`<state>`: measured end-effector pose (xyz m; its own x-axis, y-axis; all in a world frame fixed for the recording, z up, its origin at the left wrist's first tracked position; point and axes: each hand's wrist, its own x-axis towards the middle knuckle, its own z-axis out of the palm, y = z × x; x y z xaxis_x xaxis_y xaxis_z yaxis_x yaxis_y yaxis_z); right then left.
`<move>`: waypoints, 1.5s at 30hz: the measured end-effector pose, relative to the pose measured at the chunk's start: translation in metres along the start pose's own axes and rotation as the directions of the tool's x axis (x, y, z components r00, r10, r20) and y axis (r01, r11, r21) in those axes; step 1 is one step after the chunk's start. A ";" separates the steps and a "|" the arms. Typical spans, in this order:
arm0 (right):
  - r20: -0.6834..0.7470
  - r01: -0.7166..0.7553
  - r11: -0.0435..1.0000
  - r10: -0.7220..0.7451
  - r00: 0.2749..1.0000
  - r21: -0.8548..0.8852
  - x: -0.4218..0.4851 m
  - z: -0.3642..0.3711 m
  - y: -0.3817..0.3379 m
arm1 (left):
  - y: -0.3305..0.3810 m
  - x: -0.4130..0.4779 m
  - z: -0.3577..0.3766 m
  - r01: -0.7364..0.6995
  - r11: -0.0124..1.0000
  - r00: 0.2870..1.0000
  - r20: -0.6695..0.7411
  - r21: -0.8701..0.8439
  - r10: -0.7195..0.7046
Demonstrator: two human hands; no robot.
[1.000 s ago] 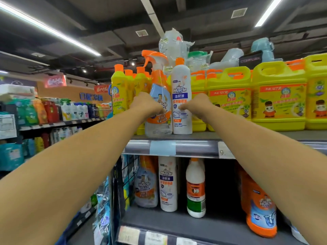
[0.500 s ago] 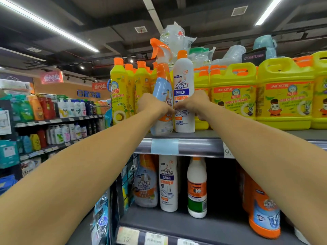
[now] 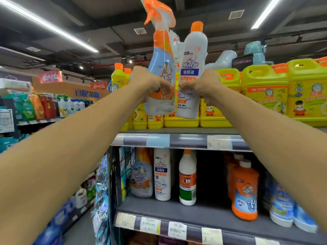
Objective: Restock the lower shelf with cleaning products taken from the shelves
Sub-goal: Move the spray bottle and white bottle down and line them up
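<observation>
Above the top shelf (image 3: pixel 177 131), spray bottle (image 3: pixel 161 68) and white bottle (image 3: pixel 192 71), caps up, near-vertical.

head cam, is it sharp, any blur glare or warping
Head view: the spray bottle and white bottle are slightly motion-smeared; so are the left hand and right hand. The ceiling strip lights blow out to white. Wide-angle warping bends the upper shelf and stretches the forearms near the corners.
</observation>
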<state>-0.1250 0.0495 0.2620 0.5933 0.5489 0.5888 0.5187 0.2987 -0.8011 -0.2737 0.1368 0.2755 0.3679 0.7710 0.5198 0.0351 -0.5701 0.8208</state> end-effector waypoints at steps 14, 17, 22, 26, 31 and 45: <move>0.270 -0.141 0.988 0.119 0.955 0.063 -0.157 -0.073 0.003 | -0.018 -0.178 -0.025 0.063 0.977 0.979 0.201 -0.205 -0.021; 0.324 -0.182 0.980 0.148 0.935 0.080 -0.195 -0.083 0.013 | -0.033 -0.220 -0.026 0.107 0.967 0.977 0.204 -0.229 -0.060; 0.384 -0.234 0.970 0.191 0.903 0.070 -0.242 -0.090 0.035 | -0.061 -0.270 -0.033 0.224 0.939 0.966 0.186 -0.261 -0.179; 0.408 -0.278 0.958 0.227 0.884 0.071 -0.270 -0.084 0.058 | -0.090 -0.296 -0.044 0.284 0.916 0.956 0.157 -0.282 -0.247; 0.428 -0.373 0.927 0.323 0.844 0.036 -0.294 -0.064 0.091 | -0.132 -0.313 -0.053 0.399 0.861 0.916 0.175 -0.314 -0.361; 0.419 -0.582 0.812 0.545 0.726 -0.045 -0.266 0.037 0.165 | -0.249 -0.280 -0.058 0.616 0.754 0.770 0.374 -0.228 -0.516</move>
<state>-0.2196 -0.0183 -0.0310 0.4552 0.8887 -0.0537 0.1033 -0.1127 -0.9882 -0.4392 0.0794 -0.0608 0.6130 0.7822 -0.1117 0.0413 0.1095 0.9931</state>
